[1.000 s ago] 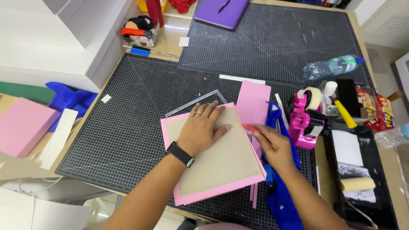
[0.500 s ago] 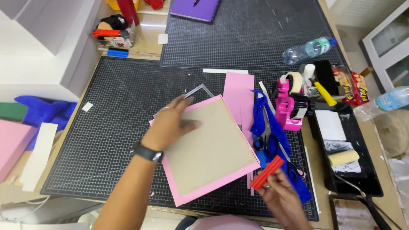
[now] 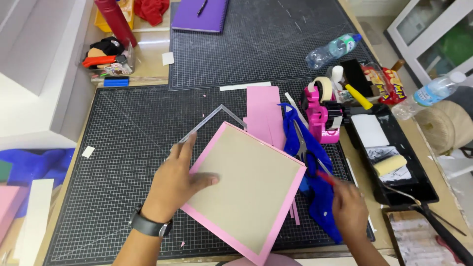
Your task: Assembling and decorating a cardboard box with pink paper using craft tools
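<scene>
Cutting mat (image 3: 123, 148): black, fine white grid; board (image 3: 245, 189): beige face, pink border; paper sheet (image 3: 265, 114): pink; tape dispenser (image 3: 320, 116): hot pink, cream tape roll; fabric (image 3: 320, 197): royal blue; scissors (image 3: 301, 148): grey blades; tool (image 3: 326, 177) in right hand (image 3: 351, 213): red; tray (image 3: 419, 187): black; sponge (image 3: 390, 165): pale yellow; notebook (image 3: 199, 14): purple; bottle (image 3: 116, 20): dark red; wristwatch (image 3: 149, 226) on left hand (image 3: 175, 182): black; surface (image 3: 148, 69): light wood.

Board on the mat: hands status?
Left hand flat on grey board. Right hand grips red tool over blue fabric. Scissors beside board.
</scene>
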